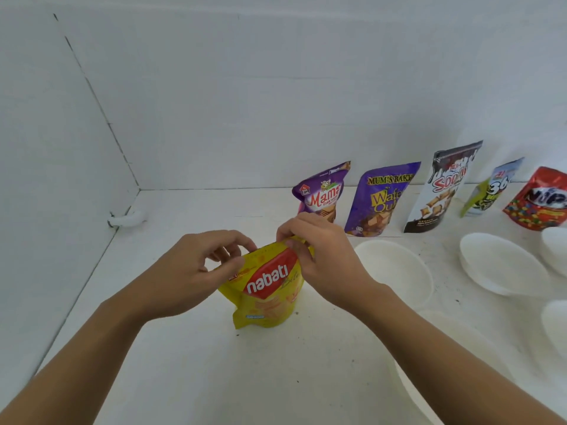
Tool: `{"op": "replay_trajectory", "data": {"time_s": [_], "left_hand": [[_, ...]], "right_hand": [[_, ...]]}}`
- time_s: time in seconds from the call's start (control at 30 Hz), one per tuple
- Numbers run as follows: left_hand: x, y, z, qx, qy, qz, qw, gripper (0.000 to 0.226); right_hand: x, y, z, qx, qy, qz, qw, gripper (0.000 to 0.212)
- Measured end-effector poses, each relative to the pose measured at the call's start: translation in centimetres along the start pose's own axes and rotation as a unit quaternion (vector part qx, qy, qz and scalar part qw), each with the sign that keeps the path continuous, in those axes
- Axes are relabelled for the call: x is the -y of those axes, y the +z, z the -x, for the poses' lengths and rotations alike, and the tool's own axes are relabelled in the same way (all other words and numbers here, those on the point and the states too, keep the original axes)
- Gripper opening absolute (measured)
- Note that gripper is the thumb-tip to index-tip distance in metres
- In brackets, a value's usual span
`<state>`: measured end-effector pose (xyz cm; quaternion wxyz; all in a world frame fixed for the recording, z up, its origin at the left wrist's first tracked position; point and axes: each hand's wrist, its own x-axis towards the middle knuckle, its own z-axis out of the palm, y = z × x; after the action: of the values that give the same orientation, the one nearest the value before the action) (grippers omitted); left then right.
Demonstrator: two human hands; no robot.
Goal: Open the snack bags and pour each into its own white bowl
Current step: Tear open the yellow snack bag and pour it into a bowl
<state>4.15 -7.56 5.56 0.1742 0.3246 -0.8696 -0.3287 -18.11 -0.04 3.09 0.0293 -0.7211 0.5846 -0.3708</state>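
Yellow bag (267,292) with a red Nabati label stands upright on the white table (276,378), near the front and left of the bowls. Both hands grip its top edge: the left hand (196,271) pinches the upper left corner between thumb and curled fingers, and the right hand (319,256) pinches the upper right corner, fingers folded over the seal (whether the seal has begun to part cannot be told). Behind, five more bags lean in a row against the back wall (276,87): a Mamee bag (322,194), just beside it a Mum's Bakery bag (380,200), then a black-and-white bag (441,191), a pale bag (491,191) with a large 36, and a red bag (540,200) at the far right. White bowls sit in front of that row: a near bowl (395,265) just right of the right hand, a middle bowl (503,265) further right, and two edge bowls (555,246) cut off by the frame. Another low bowl (445,363) lies partly hidden under the right forearm. All the bowls that show their insides look bare white
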Motion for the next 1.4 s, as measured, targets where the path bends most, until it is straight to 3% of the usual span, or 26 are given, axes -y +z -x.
{"op": "replay_trajectory", "data": {"time_s": [0.07, 0.17, 0.37, 0.57, 0.97, 1.2, 1.4], "left_hand": [[-0.7, 0.5, -0.3, 0.000, -0.013, 0.006, 1.000, 0.009], [-1.5, 1.0, -0.8, -0.012, -0.030, 0.007, 0.999, 0.016], [-3.2, 2.1, -0.6, -0.035, -0.079, 0.057, 0.995, 0.015], [-4.5, 3.1, 0.1, -0.047, -0.162, 0.140, 0.976, 0.010], [-5.1, 3.2, 0.6, 0.008, -0.188, 0.200, 0.962, 0.020], [-3.9, 4.0, 1.4, 0.022, -0.211, 0.317, 0.924, 0.032], [-3.6, 4.1, 1.4, 0.029, -0.219, 0.346, 0.912, 0.032]], "right_hand": [[-0.4, -0.4, 0.3, 0.007, -0.013, -0.011, 1.000, 0.012], [-0.8, -0.3, 0.7, -0.001, -0.034, -0.015, 0.999, 0.007], [-1.5, 0.5, 1.9, -0.074, -0.058, -0.012, 0.995, 0.007], [-2.0, 0.2, 2.0, -0.080, -0.085, -0.034, 0.993, 0.017], [-1.8, 0.1, 1.8, -0.020, -0.101, -0.050, 0.993, 0.008], [-2.2, 0.3, 2.1, -0.053, -0.087, -0.093, 0.990, 0.007], [-2.3, 0.4, 2.2, -0.054, -0.079, -0.118, 0.988, 0.007]]}}
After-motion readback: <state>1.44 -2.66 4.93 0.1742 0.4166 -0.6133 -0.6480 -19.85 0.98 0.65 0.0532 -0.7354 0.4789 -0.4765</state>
